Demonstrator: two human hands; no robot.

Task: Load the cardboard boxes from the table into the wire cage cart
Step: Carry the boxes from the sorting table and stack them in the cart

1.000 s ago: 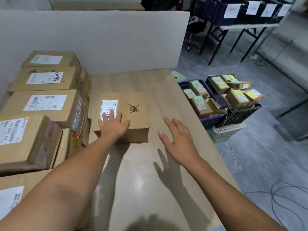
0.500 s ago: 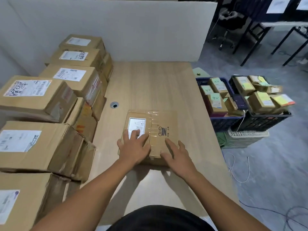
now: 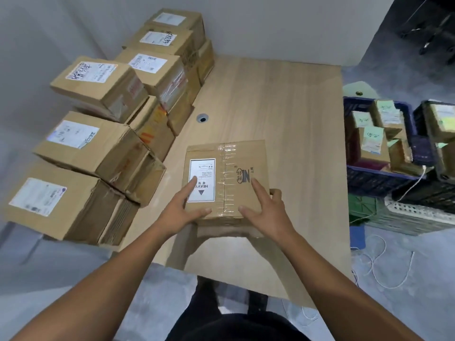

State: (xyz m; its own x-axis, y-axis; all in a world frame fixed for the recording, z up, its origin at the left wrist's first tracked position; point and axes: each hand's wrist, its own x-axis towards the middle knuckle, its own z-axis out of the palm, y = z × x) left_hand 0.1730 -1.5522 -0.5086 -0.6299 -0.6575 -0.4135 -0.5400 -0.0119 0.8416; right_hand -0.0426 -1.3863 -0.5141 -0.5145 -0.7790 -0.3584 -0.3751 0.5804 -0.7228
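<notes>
The stack (image 3: 103, 153) along the left side of the table (image 3: 283, 107) is untouched. The left hand (image 3: 183, 207) lays forefinger and thumb spread on the box (image 3: 229, 163), its other fingers hidden past the side. A second ago the box lay deeper on the table beside the stack; now it sits by the table's front edge. The right hand (image 3: 264, 207) has joined, fingers spread, outer ones hooked over the side. A two-handed lift looks next, though no cart shows. Crates (image 3: 369, 183) stand off the table's right side.

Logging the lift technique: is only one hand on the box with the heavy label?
No, the left hand and the right hand both hold the cardboard box at its near end.
</notes>
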